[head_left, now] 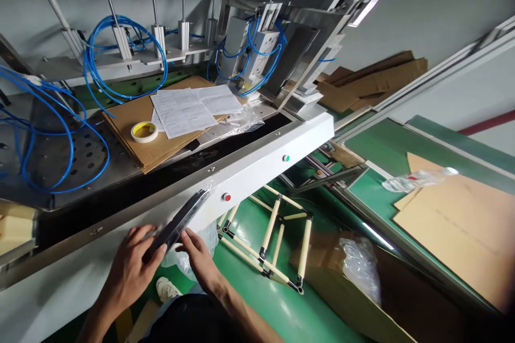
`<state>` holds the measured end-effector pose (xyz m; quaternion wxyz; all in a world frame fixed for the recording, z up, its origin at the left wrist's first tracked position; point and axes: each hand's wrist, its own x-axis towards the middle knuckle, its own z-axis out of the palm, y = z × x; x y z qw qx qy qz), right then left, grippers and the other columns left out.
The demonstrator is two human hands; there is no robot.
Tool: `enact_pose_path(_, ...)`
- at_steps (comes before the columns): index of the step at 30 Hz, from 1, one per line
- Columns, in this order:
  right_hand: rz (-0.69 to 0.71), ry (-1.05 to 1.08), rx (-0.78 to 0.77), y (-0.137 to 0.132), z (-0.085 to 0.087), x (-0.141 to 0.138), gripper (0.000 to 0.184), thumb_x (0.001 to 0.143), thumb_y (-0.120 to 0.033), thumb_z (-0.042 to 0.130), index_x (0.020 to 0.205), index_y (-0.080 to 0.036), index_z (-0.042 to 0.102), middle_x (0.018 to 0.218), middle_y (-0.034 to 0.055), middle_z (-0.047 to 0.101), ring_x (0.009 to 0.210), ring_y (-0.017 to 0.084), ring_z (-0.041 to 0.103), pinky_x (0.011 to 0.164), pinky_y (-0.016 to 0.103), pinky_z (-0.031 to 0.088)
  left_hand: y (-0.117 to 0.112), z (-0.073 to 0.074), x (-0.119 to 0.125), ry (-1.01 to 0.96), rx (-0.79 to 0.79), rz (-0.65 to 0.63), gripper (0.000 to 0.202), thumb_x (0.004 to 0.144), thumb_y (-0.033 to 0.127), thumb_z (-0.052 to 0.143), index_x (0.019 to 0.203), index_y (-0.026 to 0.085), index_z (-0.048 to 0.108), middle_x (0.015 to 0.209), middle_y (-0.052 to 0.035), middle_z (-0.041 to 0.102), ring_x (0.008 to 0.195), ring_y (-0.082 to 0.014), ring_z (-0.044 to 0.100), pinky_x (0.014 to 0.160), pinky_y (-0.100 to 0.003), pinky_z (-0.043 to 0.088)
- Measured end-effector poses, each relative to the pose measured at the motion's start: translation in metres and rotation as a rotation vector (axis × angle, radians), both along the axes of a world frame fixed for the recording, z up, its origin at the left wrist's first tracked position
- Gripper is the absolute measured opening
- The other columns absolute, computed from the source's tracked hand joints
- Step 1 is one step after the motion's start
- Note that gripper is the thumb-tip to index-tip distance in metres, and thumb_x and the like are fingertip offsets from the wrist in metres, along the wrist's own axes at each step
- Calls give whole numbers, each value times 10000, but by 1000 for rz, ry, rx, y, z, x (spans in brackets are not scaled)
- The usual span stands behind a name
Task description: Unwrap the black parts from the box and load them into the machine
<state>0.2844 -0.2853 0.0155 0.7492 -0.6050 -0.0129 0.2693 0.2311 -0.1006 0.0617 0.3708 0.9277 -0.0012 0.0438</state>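
A long, flat black object (180, 221) is tilted up in front of the machine's white front beam, with what looks like clear plastic film at its upper end; I cannot make out its exact kind. My left hand (131, 260) grips its lower end, thumb on the near side and fingers behind. At its right edge, my right hand (198, 257) is closed with the fingertips against it. Below and behind the right hand hangs a crumpled clear plastic bag (209, 241), partly hidden by the fingers.
Cardboard sheets (120, 131) on the machine bed carry printed papers (185, 112) and a tape roll (144, 132). Blue air hoses (90, 64) loop around. A red button (226, 197) sits nearby on the beam. A tube-frame stand (277, 225) and cardboard box (338, 273) stand right.
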Motion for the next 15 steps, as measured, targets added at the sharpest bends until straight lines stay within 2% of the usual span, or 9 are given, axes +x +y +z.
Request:
enact_pose_path(2,-25,64,138,9,6,-7,590,864,-757,673,1042,-200,751,952,49,739,882,198,648,843,345,502,-4,-8,-15,156,-236,87,431,1015,558,488,1129,236,750,1271,-103,738,1212,-272,683,1044,-411,576)
enact_pose_path(4,-66,128,227,17,12,-17,536,826,-700,764,985,-188,744,867,25,708,800,166,608,816,316,484,-7,-21,-32,277,-413,191,473,982,584,513,1171,216,743,1278,-114,748,1249,-280,683,1074,-401,578)
enact_pose_path(7,-90,152,246,22,18,-32,463,779,-610,857,892,-180,729,806,-1,661,731,129,542,774,278,451,-8,-48,-58,330,-538,309,510,910,613,556,1154,209,749,1293,-122,755,1280,-310,675,1117,-425,563)
enact_pose_path(9,-102,142,223,20,21,-43,449,782,-602,859,854,-182,719,777,-10,637,708,121,514,756,273,438,-11,-63,-72,320,-568,319,522,863,630,591,1150,226,754,1309,-120,752,1315,-325,655,1156,-434,531)
enact_pose_path(11,-140,130,181,15,24,-54,452,794,-616,842,832,-184,714,754,-13,620,702,123,501,752,277,430,-16,-70,-81,353,-615,301,523,838,654,627,1128,240,761,1305,-126,753,1331,-341,643,1162,-431,521)
enact_pose_path(15,-248,103,108,-5,25,-76,463,789,-626,836,823,-181,716,771,3,643,734,139,526,770,290,425,-37,-65,-92,449,-721,209,628,833,761,617,1110,213,752,1147,-141,792,1229,-340,701,1054,-398,587)
